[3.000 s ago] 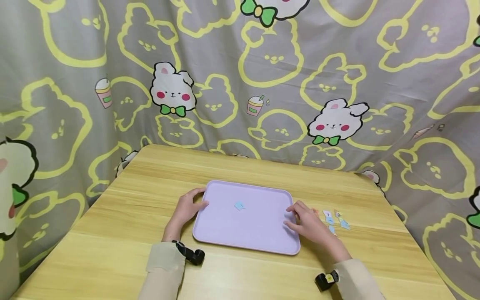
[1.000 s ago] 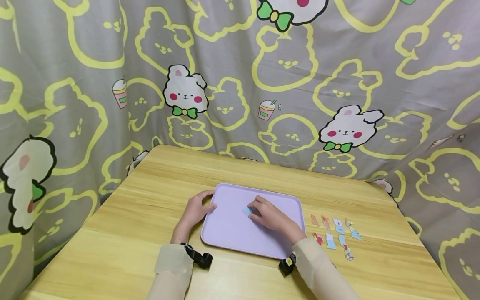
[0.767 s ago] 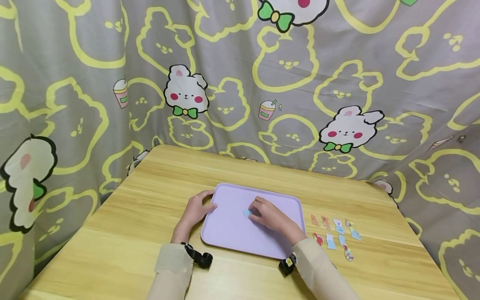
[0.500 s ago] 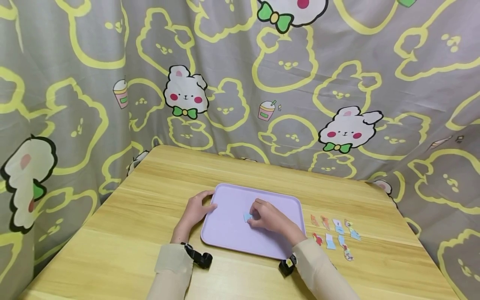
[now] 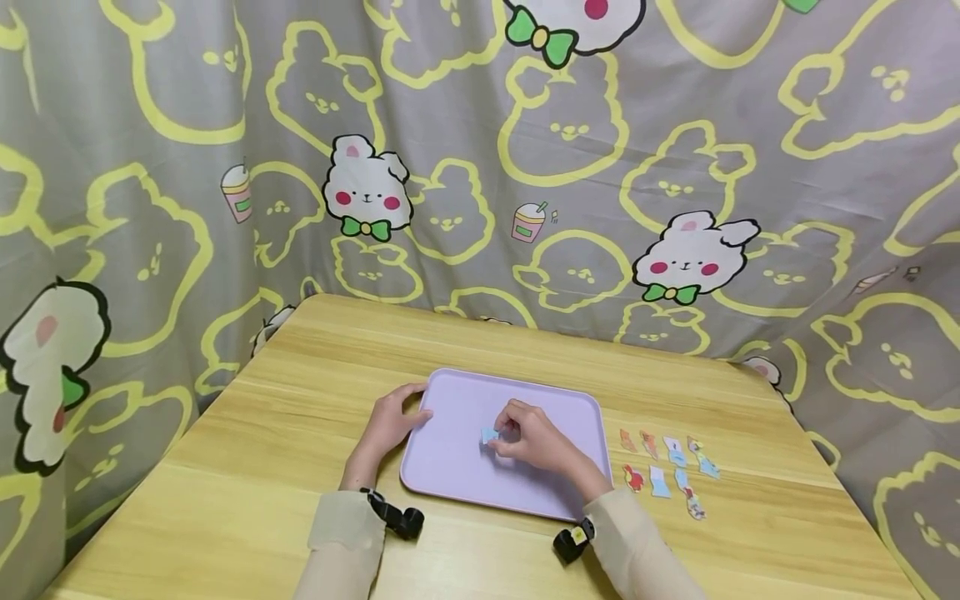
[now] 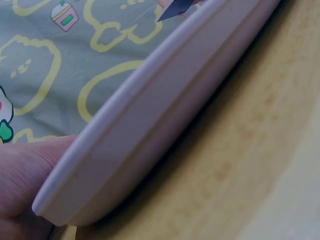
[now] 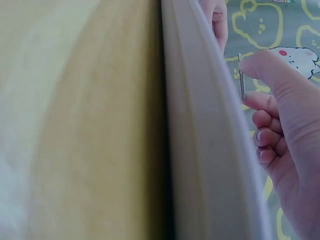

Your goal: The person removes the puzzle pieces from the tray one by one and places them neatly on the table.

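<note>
A small light-blue puzzle piece (image 5: 487,436) is pinched between the thumb and index finger of my right hand (image 5: 534,437), over the middle of the lilac tray (image 5: 450,462). In the right wrist view the piece (image 7: 242,77) shows edge-on as a thin sliver, lifted above the tray's rim, with the other fingers curled below. My left hand (image 5: 388,423) holds the tray's left edge, its thumb over the rim and its fingers along the outer side. The left wrist view shows part of that hand (image 6: 30,185) at the tray wall, its fingers mostly hidden.
Several cut-out puzzle pieces lie on the wooden table (image 5: 315,367) right of the tray, among them a red one (image 5: 633,477), an orange one (image 5: 648,444) and a white-and-blue one (image 5: 659,482). A patterned curtain (image 5: 442,192) hangs behind and at both sides.
Three seconds ago my right hand was at the tray's right side and the blue piece lay loose. Now it pinches the piece, turned and raised slightly. My left hand stays at the edge.
</note>
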The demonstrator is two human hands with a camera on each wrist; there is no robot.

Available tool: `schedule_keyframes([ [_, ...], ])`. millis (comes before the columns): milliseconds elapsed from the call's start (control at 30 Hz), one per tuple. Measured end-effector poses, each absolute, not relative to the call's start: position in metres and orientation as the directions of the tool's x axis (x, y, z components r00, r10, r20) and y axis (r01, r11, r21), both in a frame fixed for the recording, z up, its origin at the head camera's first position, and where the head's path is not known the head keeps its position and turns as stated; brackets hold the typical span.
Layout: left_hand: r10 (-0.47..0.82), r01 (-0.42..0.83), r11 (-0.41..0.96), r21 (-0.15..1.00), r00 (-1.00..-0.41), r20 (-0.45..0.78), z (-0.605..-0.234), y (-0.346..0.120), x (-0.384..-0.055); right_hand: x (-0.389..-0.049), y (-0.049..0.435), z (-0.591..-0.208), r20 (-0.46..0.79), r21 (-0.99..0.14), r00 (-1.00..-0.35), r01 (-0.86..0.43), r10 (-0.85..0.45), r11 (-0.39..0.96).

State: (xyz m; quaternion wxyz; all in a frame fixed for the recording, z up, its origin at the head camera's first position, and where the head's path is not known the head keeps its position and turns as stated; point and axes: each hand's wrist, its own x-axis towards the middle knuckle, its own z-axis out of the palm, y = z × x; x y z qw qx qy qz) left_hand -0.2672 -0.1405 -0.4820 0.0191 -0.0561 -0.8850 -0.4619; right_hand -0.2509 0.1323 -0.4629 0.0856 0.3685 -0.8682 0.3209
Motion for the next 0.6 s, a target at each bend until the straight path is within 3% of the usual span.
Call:
schedule_keyframes([
  [600,0.08,0.107,0.567,0.816,-0.994,0.075,-0.4824,-0.141,-0.2666,-0.2462,0.1409,-0.4647,0.427,-0.513,-0.717,-0.694,-0.551,0.505],
])
